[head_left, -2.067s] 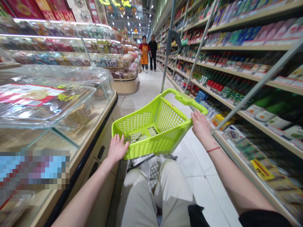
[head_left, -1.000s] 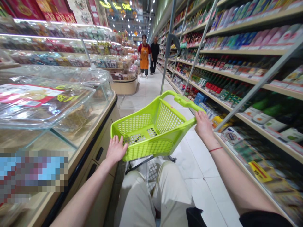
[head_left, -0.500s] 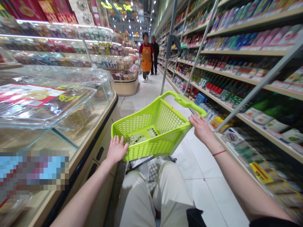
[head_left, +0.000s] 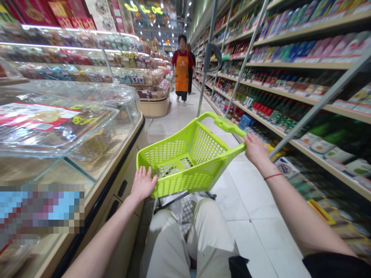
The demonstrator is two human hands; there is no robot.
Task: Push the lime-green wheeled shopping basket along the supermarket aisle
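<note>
A bright green shopping cart (head_left: 185, 164) with perforated plastic sides stands askew in front of my knees, its basket holding nothing that I can see. My left hand (head_left: 144, 182) grips the front left corner of its rim, fingers over the edge and thumb apart. At the far right, my right hand (head_left: 255, 150) is closed around the end of the cart's green handle (head_left: 226, 125). A red string circles my right wrist. The undersides of both hands are hidden.
Glass display cases (head_left: 95, 170) with packaged food border the left side. Stocked shelves (head_left: 292, 100) with grey poles (head_left: 206, 61) line the right. Up the tiled aisle (head_left: 181, 123), a person in an orange apron (head_left: 182, 71) walks this way, another person behind.
My right hand has slid outward along the cart's rim to the handle's end and closed around it. The aproned person has come nearer. My left hand and the cart look unmoved.
</note>
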